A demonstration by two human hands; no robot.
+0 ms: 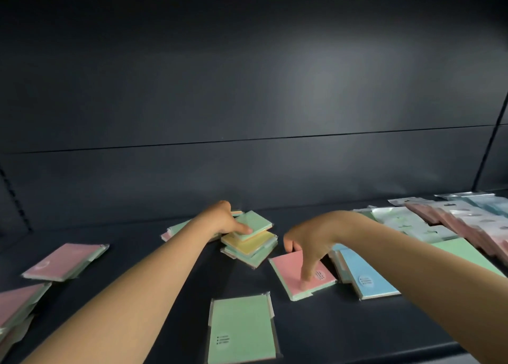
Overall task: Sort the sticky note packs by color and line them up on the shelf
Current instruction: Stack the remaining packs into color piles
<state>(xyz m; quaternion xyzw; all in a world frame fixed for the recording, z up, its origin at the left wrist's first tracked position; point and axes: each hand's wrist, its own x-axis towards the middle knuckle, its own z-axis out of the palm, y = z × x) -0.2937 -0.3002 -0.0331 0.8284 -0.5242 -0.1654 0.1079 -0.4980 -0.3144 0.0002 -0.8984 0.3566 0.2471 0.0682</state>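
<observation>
Sticky note packs lie scattered on the dark shelf (pixel 165 289). My left hand (pixel 222 219) grips a green pack (pixel 254 223) on top of a small pile; under it lies a yellow pack (pixel 248 244). My right hand (pixel 308 242) pinches a pink pack (pixel 291 273), thumb at its far edge and a fingertip pressing its top. A blue pack (pixel 365 274) lies just right of it. A green pack (pixel 242 328) sits at the front centre. Pink packs lie at the left (pixel 64 260) and the far left (pixel 16 303).
At the back right, a row of packs in clear hanging wrappers (pixel 450 220) overlaps, pale green, pink and blue. A large green pack (pixel 464 256) lies behind my right forearm. The shelf's dark back panel (pixel 247 88) rises behind everything.
</observation>
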